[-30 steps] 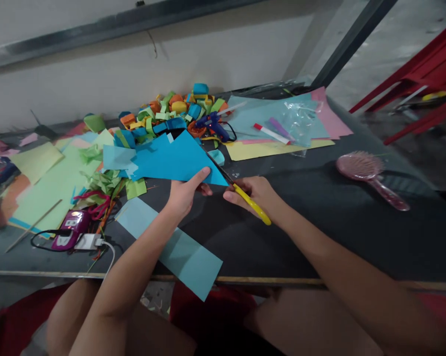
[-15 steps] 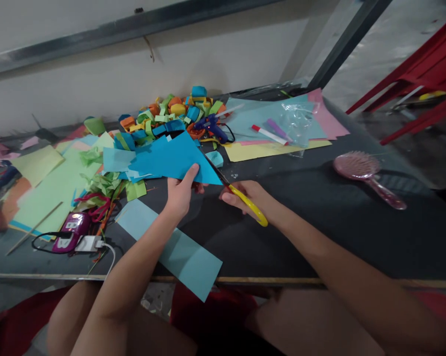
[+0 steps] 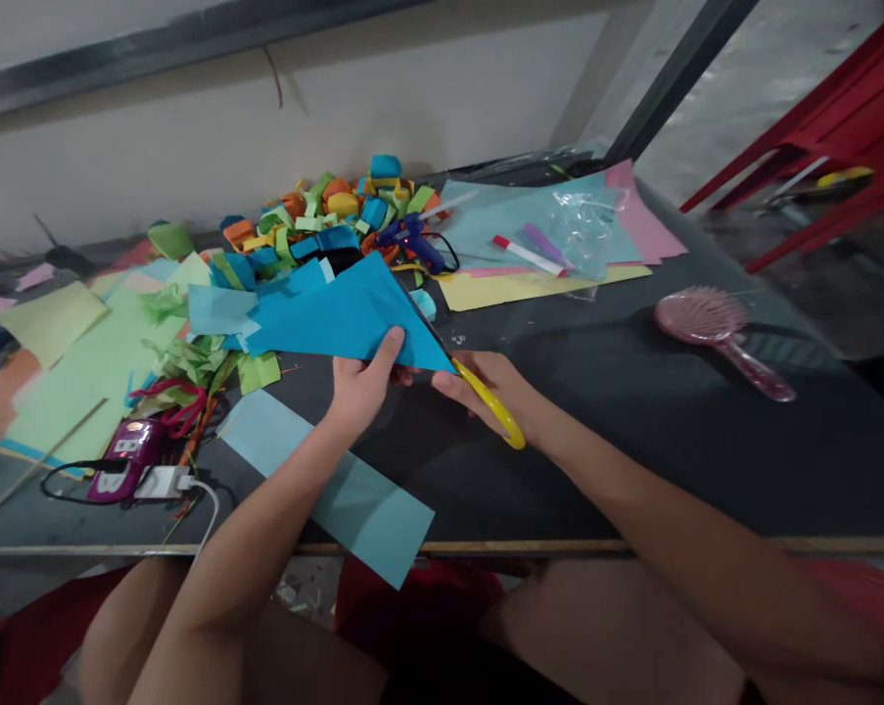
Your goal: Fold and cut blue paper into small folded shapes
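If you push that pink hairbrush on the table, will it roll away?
Probably not far: the pink hairbrush lies flat on the dark table, and its wide oval head should stop it. It would likely slide or pivot, and looks light, probably plastic.

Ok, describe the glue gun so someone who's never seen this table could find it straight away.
Start at the black table and look to its far edge by the wall, where a heap of coloured paper loops sits. The glue gun lies at the right end of that heap, left of the pale blue sheets. It is the only dark blue plastic tool there, trailing a black cord.
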Tool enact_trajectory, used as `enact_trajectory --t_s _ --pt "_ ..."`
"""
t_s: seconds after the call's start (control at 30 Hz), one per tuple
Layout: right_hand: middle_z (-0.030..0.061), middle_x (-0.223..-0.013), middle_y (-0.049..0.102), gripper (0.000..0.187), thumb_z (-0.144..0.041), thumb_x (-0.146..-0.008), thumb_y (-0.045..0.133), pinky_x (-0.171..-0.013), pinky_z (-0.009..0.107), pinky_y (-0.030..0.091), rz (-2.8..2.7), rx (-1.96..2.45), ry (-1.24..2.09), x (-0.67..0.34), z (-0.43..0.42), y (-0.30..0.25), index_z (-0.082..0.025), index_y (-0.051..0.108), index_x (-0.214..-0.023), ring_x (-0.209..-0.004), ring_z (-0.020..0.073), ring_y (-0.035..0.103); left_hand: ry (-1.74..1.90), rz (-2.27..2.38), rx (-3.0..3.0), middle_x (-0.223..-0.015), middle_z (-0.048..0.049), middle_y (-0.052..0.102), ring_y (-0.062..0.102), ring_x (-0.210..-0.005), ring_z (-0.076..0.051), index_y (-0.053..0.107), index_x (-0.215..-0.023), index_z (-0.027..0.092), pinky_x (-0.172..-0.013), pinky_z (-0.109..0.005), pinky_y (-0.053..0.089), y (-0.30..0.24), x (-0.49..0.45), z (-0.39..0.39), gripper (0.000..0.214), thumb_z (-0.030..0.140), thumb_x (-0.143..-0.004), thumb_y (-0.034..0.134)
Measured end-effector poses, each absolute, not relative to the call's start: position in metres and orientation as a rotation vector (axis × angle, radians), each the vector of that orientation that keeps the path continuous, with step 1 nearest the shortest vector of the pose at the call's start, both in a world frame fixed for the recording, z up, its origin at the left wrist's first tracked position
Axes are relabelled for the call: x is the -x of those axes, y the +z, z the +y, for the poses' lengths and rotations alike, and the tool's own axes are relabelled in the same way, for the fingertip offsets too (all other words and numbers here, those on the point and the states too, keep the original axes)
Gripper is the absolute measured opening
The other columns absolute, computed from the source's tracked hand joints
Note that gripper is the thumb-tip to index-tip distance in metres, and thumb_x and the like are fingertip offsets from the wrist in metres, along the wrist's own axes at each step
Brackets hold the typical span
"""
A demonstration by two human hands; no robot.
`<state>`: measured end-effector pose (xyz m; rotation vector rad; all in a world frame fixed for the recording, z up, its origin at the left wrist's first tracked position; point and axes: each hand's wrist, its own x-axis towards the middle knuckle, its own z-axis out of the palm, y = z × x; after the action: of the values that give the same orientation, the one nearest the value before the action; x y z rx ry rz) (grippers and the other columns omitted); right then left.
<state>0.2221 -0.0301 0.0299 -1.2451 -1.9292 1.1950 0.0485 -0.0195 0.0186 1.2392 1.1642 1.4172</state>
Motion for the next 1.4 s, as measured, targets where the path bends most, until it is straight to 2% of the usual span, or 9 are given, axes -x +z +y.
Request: enact_trajectory --t_s 0.07,0.23,0.47,0.67,0.9,1.2,1.4 --pt "0.0031 -0.067 0.057 0.063 -0.075 -0.079 0.050 -0.054 0.026 0.038 -1.929 1.275 1.178 -0.2225 -0.0302 0.0313 -0.015 0.066 -0.084 -0.060 0.0151 0.052 1.393 1.154 -1.257 -0.053 -0.0016 0.062 0.058 -0.045 -0.013 0.058 -0.059 0.020 -0.047 -0.026 0.051 0.0193 -0.0502 -0.0210 0.043 0.057 -0.078 0.067" --pt "0.0048 -0.075 0.062 0.059 -0.072 -0.082 0.050 -0.054 0.025 0.039 -1.902 1.236 1.215 -0.2225 -0.0312 0.0341 -0.016 0.067 -0.088 -0.060 0.0140 0.053 1.391 1.170 -1.260 -0.051 0.0004 0.059 0.057 -0.043 -0.011 0.057 -0.058 0.019 -0.045 -0.024 0.049 0.0215 -0.0525 -0.0230 0.042 0.055 -0.079 0.067" --pt "0.0021 -0.062 0.053 0.064 -0.078 -0.078 0.048 -0.051 0.026 0.034 -1.931 1.324 1.109 -0.2224 -0.0295 0.0298 -0.016 0.061 -0.072 -0.056 0.0124 0.046 1.392 1.175 -1.223 -0.052 0.0002 0.059 0.057 -0.044 -0.011 0.056 -0.058 0.020 -0.046 -0.024 0.050 0.0213 -0.0533 -0.0224 0.042 0.055 -0.077 0.068" --pt "0.0016 -0.058 0.051 0.066 -0.080 -0.074 0.049 -0.051 0.026 0.033 -1.915 1.364 1.082 -0.2231 -0.0297 0.0305 -0.015 0.062 -0.072 -0.055 0.0127 0.046 1.390 1.143 -1.234 -0.053 -0.0003 0.061 0.058 -0.044 -0.012 0.057 -0.058 0.020 -0.046 -0.025 0.050 0.0211 -0.0539 -0.0226 0.044 0.058 -0.078 0.067" --pt "0.0014 -0.059 0.052 0.067 -0.080 -0.078 0.046 -0.051 0.025 0.032 -1.928 1.299 1.072 -0.2237 -0.0316 0.0300 -0.015 0.064 -0.076 -0.055 0.0123 0.046 1.331 1.167 -1.254 -0.054 -0.0017 0.064 0.060 -0.047 -0.013 0.057 -0.057 0.020 -0.047 -0.024 0.050 0.0224 -0.0525 -0.0233 0.047 0.061 -0.078 0.065" --pt "-0.0012 -0.051 0.039 0.073 -0.090 -0.070 0.040 -0.048 0.026 0.026 -1.954 1.395 0.990 -0.2234 -0.0306 0.0336 -0.019 0.051 -0.059 -0.050 0.0109 0.038 1.345 1.172 -1.213 -0.055 -0.0024 0.065 0.059 -0.045 -0.012 0.057 -0.058 0.019 -0.046 -0.025 0.049 0.0212 -0.0536 -0.0236 0.045 0.059 -0.077 0.066" --pt "-0.0017 -0.049 0.036 0.075 -0.091 -0.071 0.033 -0.047 0.027 0.024 -1.979 1.425 0.925 -0.2245 -0.0286 0.0276 -0.019 0.050 -0.059 -0.047 0.0109 0.038 1.361 1.100 -1.231 -0.055 -0.0013 0.064 0.059 -0.045 -0.011 0.059 -0.059 0.019 -0.046 -0.024 0.050 0.0214 -0.0534 -0.0237 0.043 0.056 -0.079 0.066"
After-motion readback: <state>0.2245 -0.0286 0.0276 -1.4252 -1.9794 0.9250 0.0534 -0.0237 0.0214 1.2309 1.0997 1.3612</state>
